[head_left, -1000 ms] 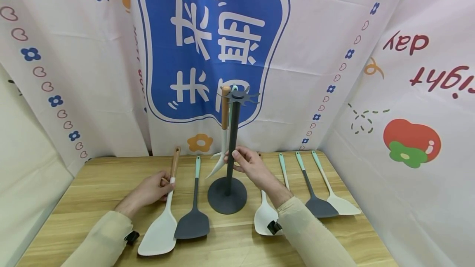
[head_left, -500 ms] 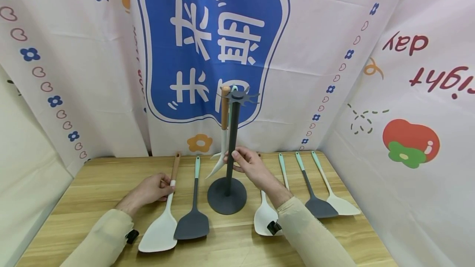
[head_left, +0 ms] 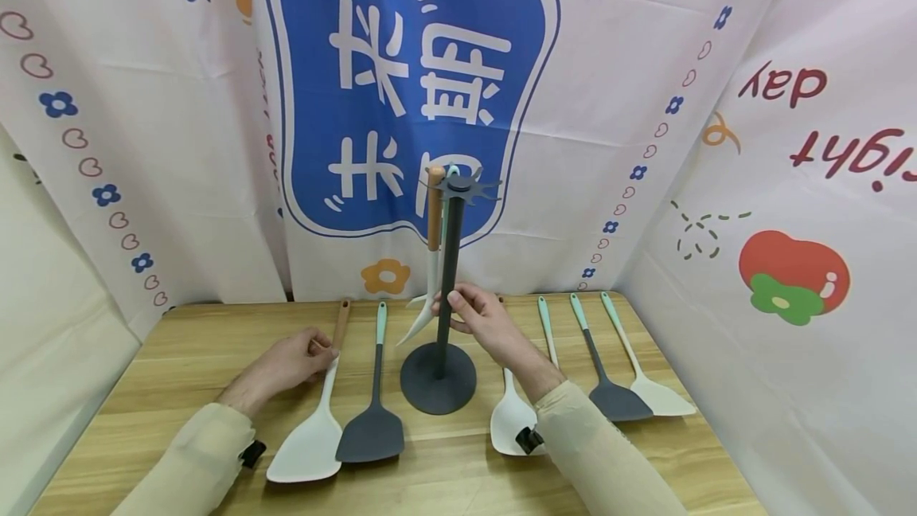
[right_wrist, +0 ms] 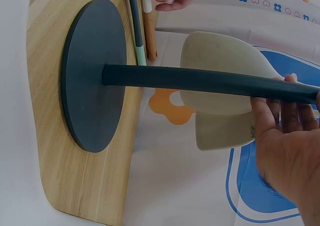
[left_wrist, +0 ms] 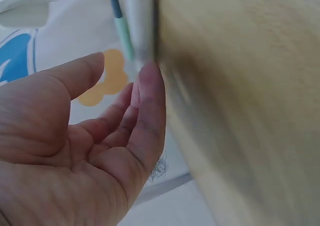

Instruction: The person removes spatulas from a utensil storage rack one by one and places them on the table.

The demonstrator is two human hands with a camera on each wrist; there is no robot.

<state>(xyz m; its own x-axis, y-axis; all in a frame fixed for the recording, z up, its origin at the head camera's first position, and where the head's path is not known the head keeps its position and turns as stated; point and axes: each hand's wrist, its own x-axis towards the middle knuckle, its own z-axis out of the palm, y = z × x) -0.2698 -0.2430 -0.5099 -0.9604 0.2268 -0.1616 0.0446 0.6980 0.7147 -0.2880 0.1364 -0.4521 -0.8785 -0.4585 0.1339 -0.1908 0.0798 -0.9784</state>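
My left hand [head_left: 290, 365] is at the neck of a white spatula [head_left: 310, 443] with a wooden handle, lying on the left of the table. In the left wrist view, the thumb of that hand [left_wrist: 107, 146] stands apart from the fingers, one fingertip right at the spatula's shaft [left_wrist: 141, 26]. My right hand [head_left: 487, 321] grips the post of a dark utensil stand [head_left: 451, 261], fingers curled round it in the right wrist view. Behind the post hang utensils, one with a wooden handle [head_left: 434, 217]; the right wrist view shows their pale blades [right_wrist: 217, 69].
A dark grey spatula [head_left: 372, 432] with a mint handle lies left of the stand's round base. Right of it lie a white spatula [head_left: 512, 420], partly under my right forearm, a grey one [head_left: 619, 400] and a cream one [head_left: 659, 396]. Printed cloth [head_left: 609, 62] rises behind the wooden table [head_left: 430, 484].
The white spatula's handle end has come down and its blade has shifted slightly away from me. My left fingers have loosened from its neck. The right hand and stand have not moved.
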